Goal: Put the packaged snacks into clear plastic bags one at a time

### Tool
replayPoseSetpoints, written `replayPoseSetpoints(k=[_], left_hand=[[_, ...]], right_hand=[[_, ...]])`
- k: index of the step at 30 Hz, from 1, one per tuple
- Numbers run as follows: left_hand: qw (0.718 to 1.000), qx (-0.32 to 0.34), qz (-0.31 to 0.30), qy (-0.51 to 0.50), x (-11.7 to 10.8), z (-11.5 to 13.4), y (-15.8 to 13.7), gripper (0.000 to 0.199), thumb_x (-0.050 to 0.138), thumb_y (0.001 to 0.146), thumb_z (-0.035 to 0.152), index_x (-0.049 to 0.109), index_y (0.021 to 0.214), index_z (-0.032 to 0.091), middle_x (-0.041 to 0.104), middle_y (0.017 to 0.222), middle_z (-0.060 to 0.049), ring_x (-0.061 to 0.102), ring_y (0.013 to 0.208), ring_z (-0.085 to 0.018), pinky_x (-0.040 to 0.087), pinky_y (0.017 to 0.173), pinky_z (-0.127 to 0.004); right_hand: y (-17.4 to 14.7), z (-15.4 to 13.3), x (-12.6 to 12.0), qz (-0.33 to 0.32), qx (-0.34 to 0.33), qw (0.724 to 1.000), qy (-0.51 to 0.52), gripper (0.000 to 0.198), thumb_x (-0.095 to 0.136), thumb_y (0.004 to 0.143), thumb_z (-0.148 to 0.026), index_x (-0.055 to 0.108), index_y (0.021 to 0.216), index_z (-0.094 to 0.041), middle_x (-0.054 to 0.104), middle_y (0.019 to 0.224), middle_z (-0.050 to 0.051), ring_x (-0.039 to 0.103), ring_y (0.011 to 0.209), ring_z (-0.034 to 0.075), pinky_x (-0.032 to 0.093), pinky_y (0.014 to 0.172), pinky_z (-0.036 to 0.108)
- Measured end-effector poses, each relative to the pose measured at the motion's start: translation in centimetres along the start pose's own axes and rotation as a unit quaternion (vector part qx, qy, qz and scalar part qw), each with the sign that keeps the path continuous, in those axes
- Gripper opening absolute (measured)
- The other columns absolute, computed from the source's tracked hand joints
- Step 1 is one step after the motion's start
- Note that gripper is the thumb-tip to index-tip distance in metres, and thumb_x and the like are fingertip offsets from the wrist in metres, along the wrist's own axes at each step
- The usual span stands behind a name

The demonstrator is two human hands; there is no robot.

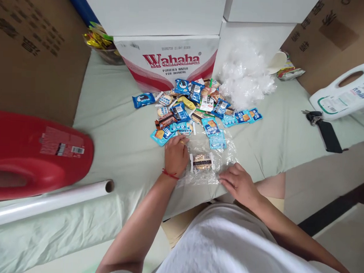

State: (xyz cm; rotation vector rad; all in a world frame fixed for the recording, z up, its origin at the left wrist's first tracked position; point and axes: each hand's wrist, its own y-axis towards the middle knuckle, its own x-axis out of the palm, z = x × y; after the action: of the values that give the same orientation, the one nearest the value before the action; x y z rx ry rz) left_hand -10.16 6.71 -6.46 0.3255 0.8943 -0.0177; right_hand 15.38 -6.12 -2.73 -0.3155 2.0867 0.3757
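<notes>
A sheet of clear plastic film (200,177) lies crinkled on the cloth in front of me. On it rests a small wrapped biscuit (202,162) with a dark band and white ends. My left hand (177,155) is closed at the film's left edge, its fingertips beside the light-blue packets. At the film's lower right corner, my right hand (237,181) pinches the edge between thumb and fingers. Just beyond the film is a heap of snack packets (179,112), mostly blue, with a light-blue packet (211,126) overlapping its far side.
Behind the heap stands a white and red carton (172,64). Bunched clear plastic (244,75) sits to its right. A red jug (64,156) and a white roll (54,199) lie at left. A white bottle (344,92), keys (313,116) and a black phone-like object (329,135) are at right.
</notes>
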Motion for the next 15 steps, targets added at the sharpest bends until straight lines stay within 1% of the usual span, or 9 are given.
replayPoseSetpoints(k=[2, 4, 5, 8, 10, 11, 13, 14, 15], left_hand=[[1.000, -0.001, 0.001, -0.004, 0.0, 0.0, 0.0, 0.036, 0.046, 0.092, 0.013, 0.076, 0.110, 0.016, 0.073, 0.127, -0.011, 0.063, 0.122, -0.031, 0.047, 0.110, -0.053], [1.000, -0.004, 0.002, -0.009, 0.0, 0.0, -0.1, 0.035, 0.046, 0.093, 0.013, 0.076, 0.110, 0.016, 0.073, 0.128, -0.012, 0.062, 0.123, -0.031, 0.047, 0.111, -0.052], [1.000, -0.005, 0.003, -0.011, 0.0, 0.0, -0.1, 0.035, 0.046, 0.093, 0.013, 0.076, 0.110, 0.016, 0.073, 0.128, -0.012, 0.062, 0.123, -0.031, 0.047, 0.111, -0.052], [1.000, -0.007, 0.002, -0.017, 0.0, 0.1, -0.2, 0.035, 0.046, 0.093, 0.013, 0.076, 0.111, 0.016, 0.072, 0.128, -0.011, 0.062, 0.122, -0.030, 0.047, 0.110, -0.052], [1.000, -0.009, 0.004, -0.018, 0.0, 0.1, -0.2, 0.036, 0.045, 0.093, 0.013, 0.076, 0.111, 0.016, 0.072, 0.129, -0.011, 0.062, 0.122, -0.030, 0.047, 0.110, -0.051], [1.000, -0.010, 0.005, -0.018, 0.0, 0.2, -0.2, 0.036, 0.045, 0.093, 0.012, 0.076, 0.111, 0.016, 0.072, 0.129, -0.011, 0.062, 0.122, -0.030, 0.047, 0.110, -0.051], [1.000, -0.013, 0.004, -0.014, 0.0, 0.2, -0.2, 0.036, 0.045, 0.093, 0.013, 0.076, 0.111, 0.016, 0.072, 0.129, -0.011, 0.062, 0.123, -0.030, 0.047, 0.111, -0.051], [1.000, -0.013, 0.001, -0.011, -0.1, 0.2, -0.2, 0.036, 0.045, 0.093, 0.013, 0.076, 0.112, 0.016, 0.072, 0.129, -0.011, 0.062, 0.123, -0.030, 0.047, 0.111, -0.051], [1.000, -0.012, -0.004, -0.008, -0.1, 0.3, -0.2, 0.036, 0.045, 0.093, 0.013, 0.076, 0.112, 0.016, 0.072, 0.129, -0.011, 0.062, 0.123, -0.030, 0.047, 0.111, -0.051]], right_hand=[[-0.9, -0.1, -0.3, 0.020, -0.072, 0.997, -0.017, 0.022, 0.055, 0.103, -0.021, 0.077, 0.104, -0.024, 0.072, 0.091, 0.007, 0.054, 0.084, 0.022, 0.045, 0.076, 0.036], [-1.9, -0.4, -1.0, 0.012, -0.120, 0.992, -0.033, 0.026, 0.053, 0.102, -0.015, 0.077, 0.105, -0.025, 0.073, 0.092, 0.006, 0.054, 0.084, 0.021, 0.044, 0.077, 0.037], [-2.3, -0.6, -1.6, -0.016, -0.138, 0.990, -0.035, 0.027, 0.053, 0.101, -0.014, 0.076, 0.105, -0.025, 0.074, 0.092, 0.006, 0.055, 0.084, 0.021, 0.044, 0.077, 0.037], [-2.3, -0.8, -4.9, -0.166, -0.168, 0.972, 0.021, 0.021, 0.055, 0.102, -0.021, 0.075, 0.108, -0.026, 0.075, 0.097, 0.004, 0.061, 0.086, 0.020, 0.047, 0.077, 0.035], [-0.8, -0.5, -7.8, -0.200, -0.152, 0.965, 0.076, 0.019, 0.057, 0.104, -0.028, 0.074, 0.112, -0.028, 0.076, 0.102, 0.003, 0.067, 0.089, 0.018, 0.051, 0.077, 0.032], [0.5, -0.1, -9.2, -0.168, -0.125, 0.974, 0.087, 0.019, 0.057, 0.104, -0.030, 0.074, 0.113, -0.029, 0.077, 0.103, 0.003, 0.069, 0.088, 0.017, 0.052, 0.077, 0.031], [4.3, 0.9, -11.3, -0.042, -0.037, 0.997, 0.051, 0.021, 0.056, 0.104, -0.030, 0.076, 0.110, -0.029, 0.077, 0.096, 0.002, 0.069, 0.081, 0.017, 0.051, 0.072, 0.029], [6.7, 1.5, -11.8, 0.033, 0.012, 0.999, 0.003, 0.020, 0.058, 0.103, -0.032, 0.077, 0.106, -0.028, 0.076, 0.091, 0.002, 0.069, 0.077, 0.018, 0.050, 0.071, 0.030], [9.3, 2.2, -11.9, 0.072, 0.050, 0.995, -0.037, 0.020, 0.060, 0.101, -0.034, 0.078, 0.106, -0.027, 0.077, 0.093, 0.003, 0.069, 0.078, 0.019, 0.050, 0.073, 0.031]])
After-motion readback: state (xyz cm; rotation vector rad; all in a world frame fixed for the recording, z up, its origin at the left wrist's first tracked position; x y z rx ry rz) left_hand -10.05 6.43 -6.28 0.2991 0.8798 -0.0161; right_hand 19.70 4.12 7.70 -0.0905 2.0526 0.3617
